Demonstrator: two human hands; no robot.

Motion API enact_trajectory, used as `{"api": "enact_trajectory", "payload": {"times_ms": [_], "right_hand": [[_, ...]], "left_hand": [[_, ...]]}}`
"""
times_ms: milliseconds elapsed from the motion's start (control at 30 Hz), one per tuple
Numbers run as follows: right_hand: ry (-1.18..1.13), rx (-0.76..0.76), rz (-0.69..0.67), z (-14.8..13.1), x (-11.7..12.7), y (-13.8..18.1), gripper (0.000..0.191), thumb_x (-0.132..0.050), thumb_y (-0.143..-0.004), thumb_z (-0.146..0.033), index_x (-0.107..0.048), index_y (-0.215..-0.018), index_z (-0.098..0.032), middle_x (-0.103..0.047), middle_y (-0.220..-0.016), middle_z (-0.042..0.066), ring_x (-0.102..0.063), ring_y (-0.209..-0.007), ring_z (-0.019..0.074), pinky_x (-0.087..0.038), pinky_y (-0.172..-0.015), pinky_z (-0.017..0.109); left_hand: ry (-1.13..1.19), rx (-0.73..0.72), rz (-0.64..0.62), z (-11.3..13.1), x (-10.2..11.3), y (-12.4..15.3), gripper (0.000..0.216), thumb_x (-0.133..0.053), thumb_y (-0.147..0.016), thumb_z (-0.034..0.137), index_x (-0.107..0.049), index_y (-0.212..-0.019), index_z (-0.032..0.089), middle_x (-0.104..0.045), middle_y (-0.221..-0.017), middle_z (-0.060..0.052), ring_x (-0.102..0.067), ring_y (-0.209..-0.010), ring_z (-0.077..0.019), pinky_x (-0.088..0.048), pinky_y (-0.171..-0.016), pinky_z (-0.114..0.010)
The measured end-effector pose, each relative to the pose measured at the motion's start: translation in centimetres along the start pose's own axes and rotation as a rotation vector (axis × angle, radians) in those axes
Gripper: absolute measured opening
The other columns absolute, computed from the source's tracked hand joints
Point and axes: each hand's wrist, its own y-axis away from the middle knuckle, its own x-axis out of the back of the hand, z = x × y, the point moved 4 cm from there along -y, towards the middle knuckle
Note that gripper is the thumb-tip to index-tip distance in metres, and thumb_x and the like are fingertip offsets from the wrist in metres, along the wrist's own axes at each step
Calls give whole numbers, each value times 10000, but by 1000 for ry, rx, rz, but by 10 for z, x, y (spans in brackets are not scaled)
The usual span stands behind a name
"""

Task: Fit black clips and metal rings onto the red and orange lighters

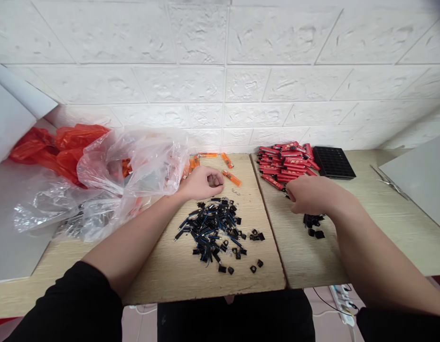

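My left hand point(201, 183) is curled into a loose fist at the far edge of a pile of small black parts with blue wires point(214, 228); what it holds, if anything, is hidden. My right hand point(307, 194) rests knuckles up, fingers bent down over a small cluster of black caps point(314, 223), just in front of a stack of red lighters point(285, 164). Whether its fingers pinch a cap cannot be seen. An orange lighter point(231, 178) lies just right of my left hand.
Clear plastic bags point(134, 166) with orange lighters and red bags point(59, 147) fill the left side. A black grid tray point(333, 162) sits behind the red stack. Metal tweezers point(388, 180) and a grey sheet point(419, 175) lie at the right. A power strip point(342, 299) lies below the wooden table point(163, 275).
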Motion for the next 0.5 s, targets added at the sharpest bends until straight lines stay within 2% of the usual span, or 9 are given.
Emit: {"api": "enact_trajectory", "payload": {"times_ms": [67, 167, 267, 367, 433, 500], "right_hand": [[-9, 22, 52, -5, 3, 2, 198, -757, -706, -200, -563, -669, -215, -694, -785, 101, -655, -748, 280, -349, -622, 343], [-20, 84, 201, -20, 9, 3, 201, -739, -833, -333, -596, -767, -209, -720, -849, 117, -662, -772, 280, -335, -623, 344], [-88, 155, 390, -42, 13, 2, 285, -671, -959, -446, -635, -1064, -184, -747, -938, 122, -675, -798, 275, -342, -632, 333], [-234, 303, 518, -67, 11, 0, 430, -623, -1029, -472, -564, -1323, -165, -765, -1097, 131, -694, -823, 246, -385, -661, 317], [-308, 421, 566, -78, 9, 1, 515, -604, -1059, -491, -503, -1454, -176, -759, -1202, 137, -693, -798, 214, -415, -679, 309], [-351, 531, 583, -85, 7, 3, 519, -582, -1087, -478, -480, -1513, -199, -756, -1252, 133, -682, -758, 182, -433, -685, 303]], "left_hand": [[-3, 9, 11, -1, 0, 0, 108, -757, -784, 247, -796, -843, 165, -743, -764, -41, -557, -640, -123, -439, -614, -271], [-3, 16, 37, -2, 0, -1, 127, -767, -802, 273, -809, -855, 165, -683, -696, -18, -490, -605, -112, -384, -570, -265], [55, 36, 58, 0, -1, -1, 168, -794, -819, 315, -816, -883, 162, -648, -671, -6, -474, -601, -108, -364, -554, -263], [174, 63, 47, 13, -5, 0, 197, -811, -836, 335, -812, -912, 153, -654, -669, -4, -491, -590, -102, -379, -550, -258], [271, 56, -7, 26, -10, 1, 208, -817, -851, 351, -806, -923, 157, -709, -739, -24, -549, -626, -108, -432, -585, -264], [336, 59, -46, 38, -14, 3, 223, -834, -846, 353, -806, -961, 164, -771, -860, -54, -628, -696, -125, -489, -643, -280]]}}
